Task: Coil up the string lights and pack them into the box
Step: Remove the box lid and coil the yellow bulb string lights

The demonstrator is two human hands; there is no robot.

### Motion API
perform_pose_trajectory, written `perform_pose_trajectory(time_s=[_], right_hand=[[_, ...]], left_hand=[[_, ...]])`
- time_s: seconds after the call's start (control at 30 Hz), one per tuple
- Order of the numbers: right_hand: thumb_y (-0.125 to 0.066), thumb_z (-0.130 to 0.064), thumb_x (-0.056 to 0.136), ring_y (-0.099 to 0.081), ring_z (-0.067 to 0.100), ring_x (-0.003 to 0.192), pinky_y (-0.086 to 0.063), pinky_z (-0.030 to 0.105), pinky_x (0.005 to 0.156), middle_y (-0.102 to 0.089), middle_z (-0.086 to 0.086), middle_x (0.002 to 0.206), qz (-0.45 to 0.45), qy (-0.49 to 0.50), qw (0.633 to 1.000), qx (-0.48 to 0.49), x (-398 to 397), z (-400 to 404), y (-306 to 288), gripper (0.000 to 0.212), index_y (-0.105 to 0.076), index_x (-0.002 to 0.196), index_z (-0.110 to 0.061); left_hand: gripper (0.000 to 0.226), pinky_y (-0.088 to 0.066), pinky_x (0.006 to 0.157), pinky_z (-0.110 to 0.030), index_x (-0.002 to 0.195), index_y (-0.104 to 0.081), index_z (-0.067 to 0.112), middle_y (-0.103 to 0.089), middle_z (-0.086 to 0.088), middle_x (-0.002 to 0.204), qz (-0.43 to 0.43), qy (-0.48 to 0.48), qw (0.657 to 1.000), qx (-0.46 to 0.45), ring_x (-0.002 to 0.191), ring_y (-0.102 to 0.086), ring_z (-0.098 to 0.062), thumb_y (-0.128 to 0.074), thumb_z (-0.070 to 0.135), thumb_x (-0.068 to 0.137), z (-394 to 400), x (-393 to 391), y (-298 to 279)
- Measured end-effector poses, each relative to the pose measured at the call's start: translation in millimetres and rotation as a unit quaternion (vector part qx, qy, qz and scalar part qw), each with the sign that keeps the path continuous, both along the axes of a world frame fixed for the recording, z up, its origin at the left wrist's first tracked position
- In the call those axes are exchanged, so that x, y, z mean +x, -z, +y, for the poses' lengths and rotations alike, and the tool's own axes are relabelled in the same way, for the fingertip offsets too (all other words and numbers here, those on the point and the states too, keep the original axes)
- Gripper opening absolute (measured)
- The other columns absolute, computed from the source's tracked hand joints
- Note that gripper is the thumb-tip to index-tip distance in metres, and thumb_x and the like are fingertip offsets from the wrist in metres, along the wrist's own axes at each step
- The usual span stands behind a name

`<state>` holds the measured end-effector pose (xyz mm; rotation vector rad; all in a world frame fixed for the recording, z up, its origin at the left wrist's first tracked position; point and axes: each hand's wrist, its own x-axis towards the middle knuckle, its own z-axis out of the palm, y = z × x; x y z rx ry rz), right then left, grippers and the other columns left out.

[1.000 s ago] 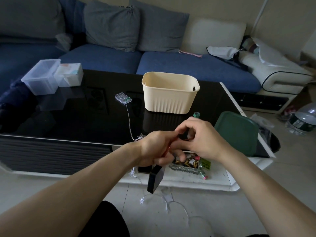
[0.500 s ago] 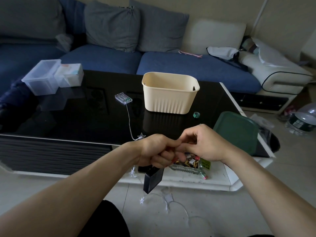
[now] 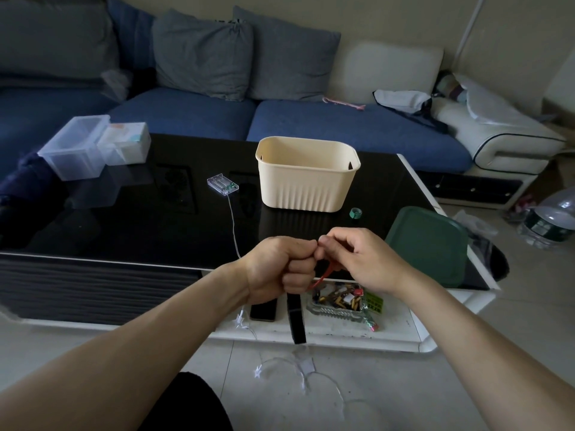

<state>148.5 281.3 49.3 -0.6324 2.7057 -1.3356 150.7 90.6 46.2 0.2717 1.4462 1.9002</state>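
Beyond the two hands [image 3: 281, 265] [image 3: 361, 262] stood one cream basket [image 3: 306, 181], one clear battery case [image 3: 222, 184], two clear boxes [image 3: 74, 150] [image 3: 126, 146]; right, one green lid [image 3: 427, 244].

A: Where does the single camera sit?
B: On the person's head, angled forward and down, close above both forearms, facing the glossy black glass tabletop [image 3: 130, 231] and blue fabric sofa [image 3: 342, 129] beyond.

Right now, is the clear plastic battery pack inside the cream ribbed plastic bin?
No, the clear battery pack lies on the black glass tabletop, left of the cream bin.
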Motion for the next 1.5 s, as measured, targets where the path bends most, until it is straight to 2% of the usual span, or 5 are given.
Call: perform_pose_trajectory(time_s=[0.73, 0.93, 1.17, 1.33, 1.5], right_hand=[[-0.061, -0.047, 0.097, -0.045, 0.004, 0.041, -0.034, 0.020, 0.045, -0.054, -0.006, 0.047, -0.082, 0.057, 0.971, 0.219, 8, 13, 6, 0.041, -0.070, 0.069, -0.018], [-0.070, -0.037, 0.093, -0.057, 0.000, 0.061, -0.041, 0.016, 0.058, -0.062, -0.013, 0.067, -0.087, -0.062, 0.973, 0.206, 29, -20, -6, 0.020, -0.067, 0.073, -0.030], [-0.076, -0.030, 0.088, -0.069, 0.006, 0.073, -0.056, 0.030, 0.070, -0.074, -0.008, 0.079, 0.021, 0.001, 0.997, 0.079, 27, -17, -15, 0.006, -0.076, 0.084, -0.027], [-0.091, -0.033, 0.070, -0.065, 0.014, 0.055, -0.053, 0.033, 0.053, -0.070, 0.004, 0.064, -0.007, 0.044, 0.999, 0.025, 17, 0, -8, 0.027, -0.072, 0.077, -0.015], [-0.082, -0.055, 0.063, -0.063, 0.011, 0.061, -0.052, 0.029, 0.059, -0.070, -0.002, 0.068, 0.031, 0.086, 0.993, 0.073, 3, 17, -3, 0.035, -0.071, 0.075, -0.024]], left_hand=[[0.029, -0.025, 0.036, -0.017, 0.117, -0.053, -0.002, -0.068, -0.009, 0.079, -0.015, -0.244, 0.967, 0.064, 0.037, -0.032, -0.008, -0.033, 0.016, 0.106, -9, -12, -11], [0.030, -0.060, 0.076, -0.040, 0.111, -0.050, -0.004, -0.060, -0.025, 0.123, -0.045, -0.174, 0.984, -0.004, 0.088, -0.072, -0.037, -0.044, 0.024, 0.101, -3, -3, -16], [0.060, -0.058, 0.072, -0.035, 0.125, -0.054, -0.003, -0.066, -0.021, 0.104, -0.041, 0.066, 0.996, -0.053, 0.086, -0.068, -0.037, -0.033, 0.047, 0.099, 0, 12, -13], [0.049, -0.015, 0.046, -0.025, 0.105, -0.058, 0.007, -0.067, -0.004, 0.078, 0.059, 0.096, 0.984, -0.139, 0.036, -0.041, -0.006, -0.029, 0.046, 0.102, 6, 19, -17], [0.044, -0.017, 0.041, -0.021, 0.114, -0.053, -0.010, -0.046, 0.005, 0.052, 0.097, 0.104, 0.972, -0.189, 0.037, -0.027, -0.007, -0.039, 0.031, 0.105, 4, 17, -12]])
